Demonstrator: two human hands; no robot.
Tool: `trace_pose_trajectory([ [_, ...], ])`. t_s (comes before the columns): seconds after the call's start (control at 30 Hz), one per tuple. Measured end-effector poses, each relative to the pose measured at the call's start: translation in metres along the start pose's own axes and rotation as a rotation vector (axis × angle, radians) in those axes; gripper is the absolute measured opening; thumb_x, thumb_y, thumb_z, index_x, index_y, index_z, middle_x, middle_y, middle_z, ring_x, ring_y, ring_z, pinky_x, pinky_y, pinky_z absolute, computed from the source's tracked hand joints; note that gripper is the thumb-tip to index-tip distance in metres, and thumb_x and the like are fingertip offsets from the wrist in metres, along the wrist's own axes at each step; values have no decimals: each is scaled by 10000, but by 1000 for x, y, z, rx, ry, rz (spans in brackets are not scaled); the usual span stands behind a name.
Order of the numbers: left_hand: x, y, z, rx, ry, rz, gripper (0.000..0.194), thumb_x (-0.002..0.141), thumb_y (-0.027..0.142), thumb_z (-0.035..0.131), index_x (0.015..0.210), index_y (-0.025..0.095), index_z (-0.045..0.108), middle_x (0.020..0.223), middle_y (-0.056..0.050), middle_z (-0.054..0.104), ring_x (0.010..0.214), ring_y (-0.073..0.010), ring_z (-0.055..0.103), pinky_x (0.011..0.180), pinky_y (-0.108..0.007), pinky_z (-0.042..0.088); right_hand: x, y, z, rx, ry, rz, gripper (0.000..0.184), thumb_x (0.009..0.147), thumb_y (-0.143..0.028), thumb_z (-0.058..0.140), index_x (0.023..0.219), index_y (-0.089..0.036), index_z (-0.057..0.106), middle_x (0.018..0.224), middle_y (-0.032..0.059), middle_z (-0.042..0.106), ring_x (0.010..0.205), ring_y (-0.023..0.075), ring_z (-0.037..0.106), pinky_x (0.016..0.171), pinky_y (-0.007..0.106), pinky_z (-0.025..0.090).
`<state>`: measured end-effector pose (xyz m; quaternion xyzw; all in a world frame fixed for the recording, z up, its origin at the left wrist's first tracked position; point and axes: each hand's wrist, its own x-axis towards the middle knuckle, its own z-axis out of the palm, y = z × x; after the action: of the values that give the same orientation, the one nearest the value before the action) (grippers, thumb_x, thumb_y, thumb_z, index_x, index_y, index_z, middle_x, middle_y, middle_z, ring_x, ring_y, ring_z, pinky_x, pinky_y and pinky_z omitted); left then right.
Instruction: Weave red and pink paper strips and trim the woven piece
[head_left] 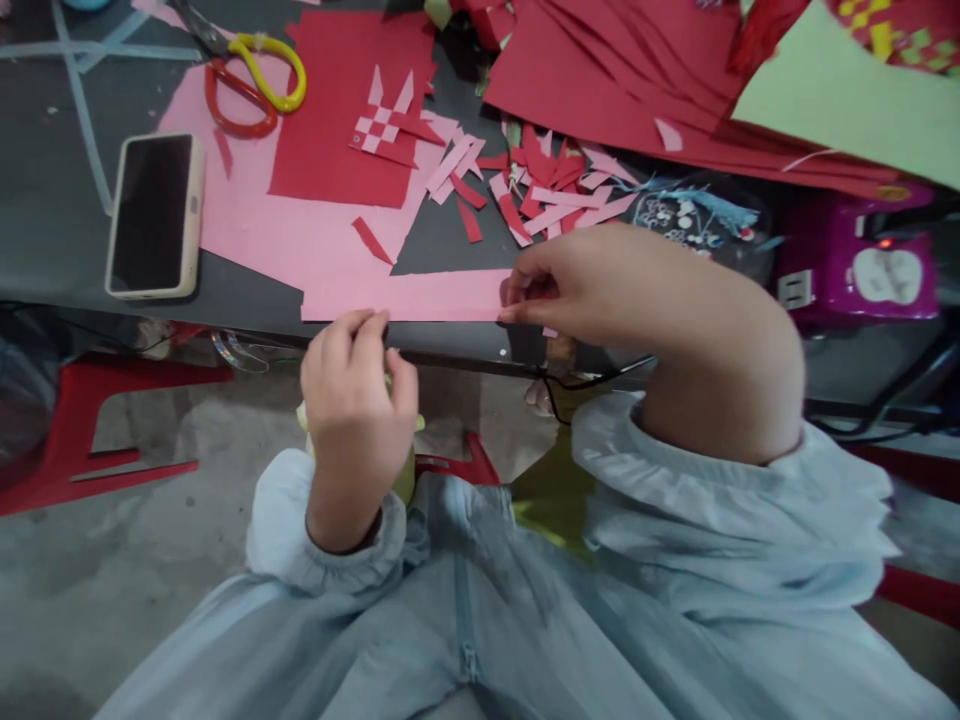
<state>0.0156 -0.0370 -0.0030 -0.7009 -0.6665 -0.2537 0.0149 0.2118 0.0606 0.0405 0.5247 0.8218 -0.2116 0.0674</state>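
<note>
A long pink paper strip [442, 293] lies along the front edge of the dark table, with a narrow band running along its lower side. My right hand [577, 280] pinches the right end of this strip between thumb and fingers. At the strip's lower edge, left of its middle, the fingertips of my left hand [360, 390] rest, with the thumb held apart. Behind the strip lies a larger pink paper sheet [247, 220]. On top of that is a red paper piece [315, 150] bearing a small woven pink-and-red paper fish [386, 125].
Scissors [259, 85] with red and yellow handles and a phone [154, 215] lie at left. Pink and red paper scraps [547, 185] are heaped behind my right hand. Red sheets [600, 90], a bag of beads [686, 220] and a purple device [855, 260] are at right.
</note>
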Motion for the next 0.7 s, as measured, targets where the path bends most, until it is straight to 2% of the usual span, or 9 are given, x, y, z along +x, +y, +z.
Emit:
trace_pose_trajectory([
  [0.17, 1, -13, -1, 33, -50, -25, 343, 904, 181, 474, 1157, 87, 685, 1142, -154, 686, 1106, -261, 613, 1020, -411, 466, 0, 1, 0, 10, 5, 6, 192, 838, -252, 564, 849, -204, 749, 735, 59, 725, 690, 204, 642, 607, 303, 365],
  [0.33, 0, -14, -4, 55, -101, 10, 381, 914, 185, 467, 1205, 60, 678, 1183, -183, 677, 1122, -290, 615, 1030, -456, 469, 2, -10, -1, 23, -5, -3, 212, 865, -301, 552, 871, -209, 743, 731, 70, 727, 698, 223, 646, 619, 321, 376],
  [0.47, -1, -14, -6, 69, -120, 30, 387, 915, 204, 478, 1223, 73, 672, 1198, -174, 675, 1149, -290, 613, 1034, -438, 465, 8, -21, 2, 23, 6, -17, 272, 889, -372, 530, 886, -204, 745, 822, 101, 742, 775, 251, 659, 646, 332, 372],
  [0.7, -1, -13, -10, 69, -154, -13, 405, 898, 206, 508, 1256, 69, 639, 1226, -193, 667, 1165, -290, 626, 981, -431, 470, 16, -21, 13, -30, 33, -28, 311, 920, -376, 487, 852, -184, 723, 886, 116, 733, 784, 237, 631, 610, 314, 316],
])
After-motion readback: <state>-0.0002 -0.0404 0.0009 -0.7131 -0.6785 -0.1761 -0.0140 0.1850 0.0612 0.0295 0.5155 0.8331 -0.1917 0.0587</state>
